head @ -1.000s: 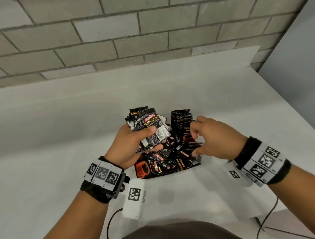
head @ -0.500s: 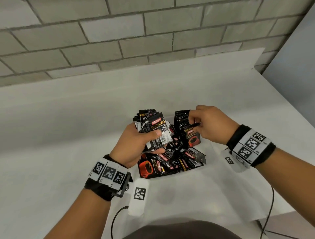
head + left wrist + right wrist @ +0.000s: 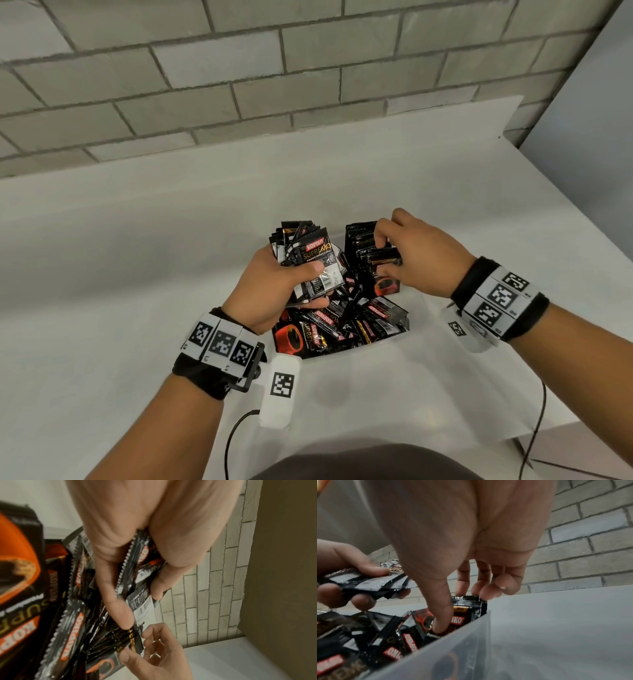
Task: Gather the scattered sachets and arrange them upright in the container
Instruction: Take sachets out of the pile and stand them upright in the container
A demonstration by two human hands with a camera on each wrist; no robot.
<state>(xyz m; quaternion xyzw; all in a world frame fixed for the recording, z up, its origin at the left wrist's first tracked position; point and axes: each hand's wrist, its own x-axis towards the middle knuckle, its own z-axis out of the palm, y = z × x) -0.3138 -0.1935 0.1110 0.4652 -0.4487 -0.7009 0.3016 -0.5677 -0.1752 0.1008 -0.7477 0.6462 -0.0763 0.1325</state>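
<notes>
1. The container (image 3: 464, 639), translucent, is mostly hidden by loose sachets (image 3: 342, 325) near the surface's (image 3: 137, 274) front edge.
2. Left hand (image 3: 270, 291) clasps a black sachet bundle (image 3: 308, 263).
3. Right hand (image 3: 421, 260) pinches upright sachets (image 3: 363, 246) at the container's far-right corner.

white table (image 3: 144, 274) (against brick wall), translucent container (image 3: 462, 639) on top

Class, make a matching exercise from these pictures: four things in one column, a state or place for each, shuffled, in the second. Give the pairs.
Things
1. left hand
2. right hand
3. loose sachets
4. container

States or places
A. lying jumbled in the container's near part
B. translucent, standing on the white table
C. grips a fanned bundle of sachets
D. pinches the upright sachets at the far right

Pairs: 1-C, 2-D, 3-A, 4-B
</notes>
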